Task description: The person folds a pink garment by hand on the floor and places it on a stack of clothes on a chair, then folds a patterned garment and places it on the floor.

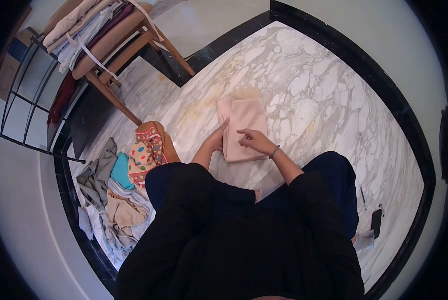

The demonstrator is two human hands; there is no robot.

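A pale pink cloth point(248, 112), folded into a long rectangle, lies on the marble floor between my hands. Its layers are slightly offset, with a narrower strip showing along the left and a beige edge at the far end. My left hand point(217, 138) grips the cloth's left edge, thumb up along the side and the other fingers partly hidden by the fabric. Over the middle of the cloth is my right hand point(256, 141), its index finger stretched out to the left and the others loosely bent. A thin bracelet circles the right wrist.
A wooden chair point(114, 45) at the upper left bears stacked folded clothes point(84, 27). Rumpled garments point(126, 210) and a patterned cloth point(146, 150) lie to the left. A black metal rack point(21, 100) stands beyond them. On the right is a dark phone-like object point(377, 223).
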